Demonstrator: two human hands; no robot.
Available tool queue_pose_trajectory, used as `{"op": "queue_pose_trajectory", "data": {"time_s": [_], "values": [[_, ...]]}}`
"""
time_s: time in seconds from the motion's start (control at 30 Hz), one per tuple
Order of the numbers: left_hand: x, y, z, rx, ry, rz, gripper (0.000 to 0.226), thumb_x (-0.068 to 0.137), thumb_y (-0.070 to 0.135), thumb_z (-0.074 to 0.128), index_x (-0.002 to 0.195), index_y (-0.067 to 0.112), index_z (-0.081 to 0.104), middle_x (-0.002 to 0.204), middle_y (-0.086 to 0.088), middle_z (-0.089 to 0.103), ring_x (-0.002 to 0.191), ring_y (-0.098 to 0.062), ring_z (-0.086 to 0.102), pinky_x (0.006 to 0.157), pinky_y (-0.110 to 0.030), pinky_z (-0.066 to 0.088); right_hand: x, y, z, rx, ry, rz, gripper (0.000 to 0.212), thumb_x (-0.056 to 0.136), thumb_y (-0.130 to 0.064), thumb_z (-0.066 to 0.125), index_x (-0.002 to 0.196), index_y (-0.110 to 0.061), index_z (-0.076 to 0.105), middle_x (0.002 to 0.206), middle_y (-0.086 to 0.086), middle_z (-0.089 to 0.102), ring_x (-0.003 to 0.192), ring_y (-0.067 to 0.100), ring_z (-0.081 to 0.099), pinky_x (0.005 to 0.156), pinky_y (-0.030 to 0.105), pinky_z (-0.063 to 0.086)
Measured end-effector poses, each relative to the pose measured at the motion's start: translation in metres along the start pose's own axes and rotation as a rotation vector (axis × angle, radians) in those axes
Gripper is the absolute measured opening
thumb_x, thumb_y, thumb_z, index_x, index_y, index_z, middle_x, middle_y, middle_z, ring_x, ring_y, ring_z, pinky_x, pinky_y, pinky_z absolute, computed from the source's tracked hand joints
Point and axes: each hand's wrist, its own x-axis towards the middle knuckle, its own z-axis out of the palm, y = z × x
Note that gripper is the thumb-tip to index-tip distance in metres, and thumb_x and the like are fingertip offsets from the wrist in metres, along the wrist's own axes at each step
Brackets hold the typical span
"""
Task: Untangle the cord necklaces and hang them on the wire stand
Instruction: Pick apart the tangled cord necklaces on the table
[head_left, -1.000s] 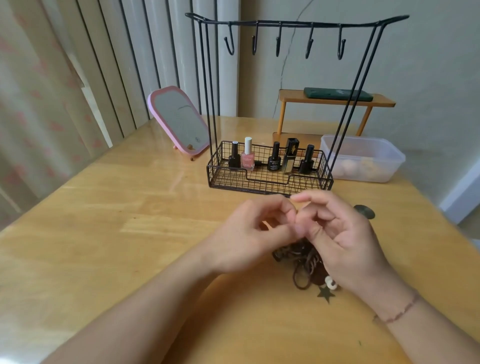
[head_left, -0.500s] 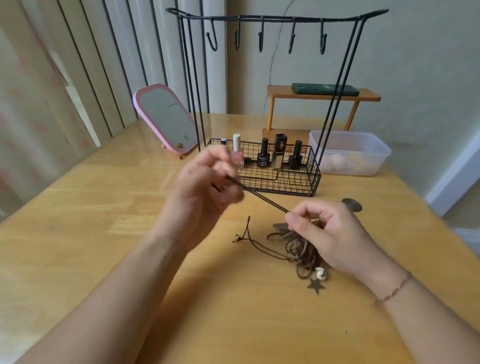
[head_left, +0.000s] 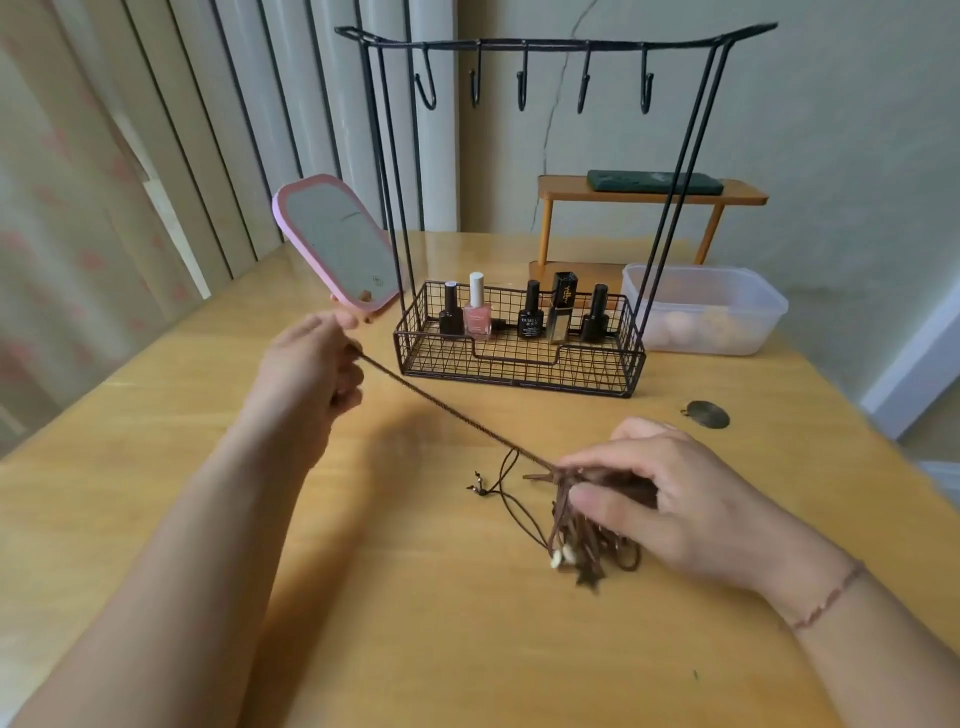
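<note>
A tangle of brown cord necklaces (head_left: 587, 530) lies on the wooden table (head_left: 156, 441), with a white bead and a dark star pendant at its lower end. My right hand (head_left: 670, 504) presses and pinches the top of the tangle. One brown cord (head_left: 447, 415) runs taut from there up and left to my left hand (head_left: 311, 374), which is shut on its end. The black wire stand (head_left: 550, 47) rises behind, its several hooks bare, with a basket base (head_left: 519, 374).
Several nail polish bottles (head_left: 478, 312) stand in the basket. A pink-framed mirror (head_left: 337, 244) leans at the left, a clear plastic tub (head_left: 706, 312) sits at the right, a small wooden shelf (head_left: 649, 192) behind. A dark round disc (head_left: 706, 414) lies near the right hand.
My left hand has drawn one cord out of the tangle, up and to the left, until it is taut. My right hand has dropped onto the tangle and holds it down.
</note>
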Motion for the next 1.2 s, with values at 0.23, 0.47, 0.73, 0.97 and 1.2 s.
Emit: {"op": "queue_pose_trajectory", "data": {"time_s": [0.23,0.47,0.73,0.97,1.2], "values": [[-0.011,-0.024,0.008,1.190,-0.116,0.358,0.014,0.089,0.019,0.056,0.097,0.026,0.065,0.092,0.005,0.064,0.094,-0.027,0.059,0.079,-0.037,0.049,-0.004,0.002,-0.008,0.087,-0.049,0.027,0.013,0.074,-0.047,0.078,0.085,-0.044,0.072,0.094,-0.015,0.058,0.088,0.004,0.061,0.076,0.016,0.046],[-0.080,-0.015,0.042,0.793,-0.711,0.518,0.047,0.090,0.050,0.063,0.056,0.020,0.054,0.050,0.010,0.048,0.048,-0.004,0.040,0.047,-0.019,0.031,0.001,0.003,-0.002,0.083,0.026,0.039,0.012,0.093,-0.031,0.065,0.081,-0.035,0.064,0.085,-0.013,0.061,0.081,0.004,0.060,0.070,0.014,0.041],[-0.084,-0.033,0.053,0.750,-0.939,0.389,0.032,0.087,0.035,0.075,0.074,0.007,0.067,0.066,-0.010,0.066,0.060,-0.029,0.054,0.056,-0.040,0.048,0.004,-0.006,-0.001,0.365,0.180,0.022,0.013,0.094,-0.035,0.052,0.082,-0.034,0.055,0.063,-0.002,0.065,0.059,0.009,0.060,0.065,0.025,0.049],[-0.076,-0.030,0.048,0.520,-1.019,0.183,0.009,0.085,0.006,0.063,0.088,0.000,0.068,0.078,-0.022,0.070,0.061,-0.017,0.059,0.060,-0.030,0.047,0.003,0.007,0.003,0.084,0.465,0.004,0.013,0.089,-0.030,0.068,0.077,-0.029,0.064,0.063,-0.004,0.063,0.061,0.015,0.057,0.065,0.027,0.047],[-0.076,-0.030,0.049,0.532,-0.976,0.192,0.007,0.081,0.018,0.060,0.081,0.012,0.064,0.069,-0.004,0.059,0.058,-0.014,0.052,0.059,-0.028,0.045,0.002,0.004,0.001,0.043,0.504,-0.369,0.010,0.081,-0.021,0.069,0.080,-0.015,0.077,0.082,-0.009,0.068,0.085,0.017,0.062,0.074,0.029,0.048]]}}
